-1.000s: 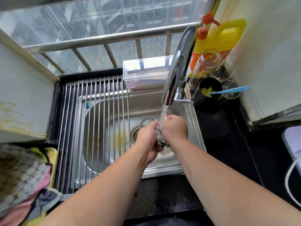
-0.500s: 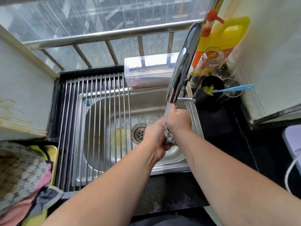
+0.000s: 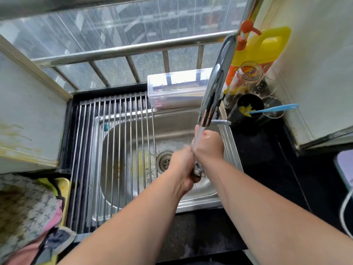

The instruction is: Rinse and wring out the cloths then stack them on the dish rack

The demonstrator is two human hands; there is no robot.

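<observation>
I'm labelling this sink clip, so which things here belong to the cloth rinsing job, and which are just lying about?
In the job: left hand, right hand, dark wet cloth gripped between them, chrome tap running, stainless steel sink, steel-rod dish rack, grey and pink cloth pile.
Lying about: clear plastic lidded box, yellow jug with orange pump, glass jar, black cup, blue-handled utensil.

Across left half of stainless steel sink [image 3: 181,127], steel-rod roll-up dish rack [image 3: 114,150]. Behind sink, clear plastic lidded box [image 3: 177,88]. At right rim, curved chrome tap [image 3: 215,83], spout above left hand [image 3: 181,165] and right hand [image 3: 208,146], speckled cloth [image 3: 197,169] between them. In right rear corner, glass jar [image 3: 246,77], black cup [image 3: 248,109], yellow plastic jug [image 3: 263,48]. Front left of rack, heap of patterned cloths [image 3: 24,211].
</observation>
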